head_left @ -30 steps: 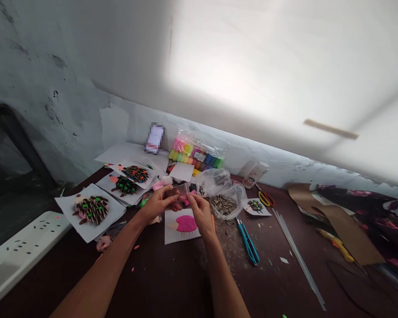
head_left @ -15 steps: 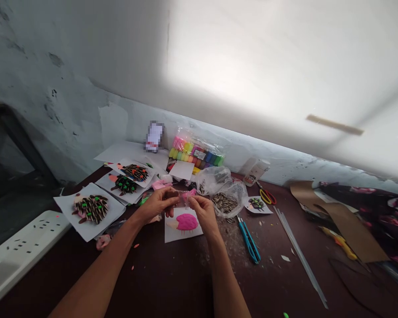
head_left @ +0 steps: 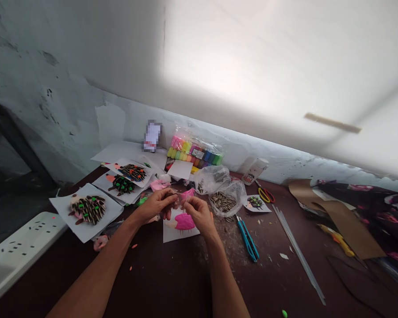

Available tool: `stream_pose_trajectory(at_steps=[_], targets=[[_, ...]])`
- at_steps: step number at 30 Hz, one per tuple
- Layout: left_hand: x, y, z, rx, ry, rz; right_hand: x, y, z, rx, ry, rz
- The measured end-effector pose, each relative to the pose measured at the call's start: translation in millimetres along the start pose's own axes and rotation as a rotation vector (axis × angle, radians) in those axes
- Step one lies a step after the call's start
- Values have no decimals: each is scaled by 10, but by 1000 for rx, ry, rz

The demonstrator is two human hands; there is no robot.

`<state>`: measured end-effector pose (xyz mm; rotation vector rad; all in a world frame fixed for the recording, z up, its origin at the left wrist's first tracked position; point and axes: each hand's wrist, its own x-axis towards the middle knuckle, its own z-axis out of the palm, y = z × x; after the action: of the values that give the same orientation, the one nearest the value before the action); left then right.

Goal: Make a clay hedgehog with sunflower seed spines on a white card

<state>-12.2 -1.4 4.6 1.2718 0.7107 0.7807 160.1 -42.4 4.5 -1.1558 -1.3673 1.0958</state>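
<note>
Look at that: the left hand (head_left: 154, 205) and right hand (head_left: 199, 216) pinched narrow on a small clear plastic piece (head_left: 181, 199), thin and glossy, its long side running crosswise between them. Soft pink clay (head_left: 188, 192) bunched just beyond, above a paper card (head_left: 172, 234) bearing a dimpled pink clay hedgehog (head_left: 184, 221). A crinkly bag of striped sunflower seeds (head_left: 223, 202) sat just right, with blue-handled scissors (head_left: 247, 240) nearby.
</note>
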Motion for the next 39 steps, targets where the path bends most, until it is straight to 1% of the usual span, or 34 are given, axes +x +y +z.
stream_pose_trajectory(at_steps=[5,8,10,13,15,17,22,26,29,32,35,37,39], targets=[[-18,17,0,32,-34,-14,18,35,-48,-38,97,13],[-35,33,-5,46,-38,-21,23,67,-63,-25,115,39],[-40,36,-13,54,-39,-22,20,76,-62,5,82,65],[-30,21,-19,52,-37,-26,12,73,-48,52,-11,102],[-19,3,-15,40,-39,-31,9,67,-34,73,-36,112],[-12,-15,-7,33,-50,-41,9,65,-24,74,1,98],[-19,-19,-1,49,-65,-48,24,92,-27,59,147,41],[-16,-1,-29,38,19,-53,26,102,-44,23,214,0],[4,-17,-53,38,52,-25,17,89,-45,-12,175,-45],[15,-33,-62,32,52,-14,4,70,-31,-20,141,-19],[-6,-5,-48,60,34,1,-7,59,-2,-9,79,18],[-29,30,-31,108,9,26,-11,63,17,-18,22,10],[-44,52,-17,145,-21,50,-11,75,24,-38,27,-7]])
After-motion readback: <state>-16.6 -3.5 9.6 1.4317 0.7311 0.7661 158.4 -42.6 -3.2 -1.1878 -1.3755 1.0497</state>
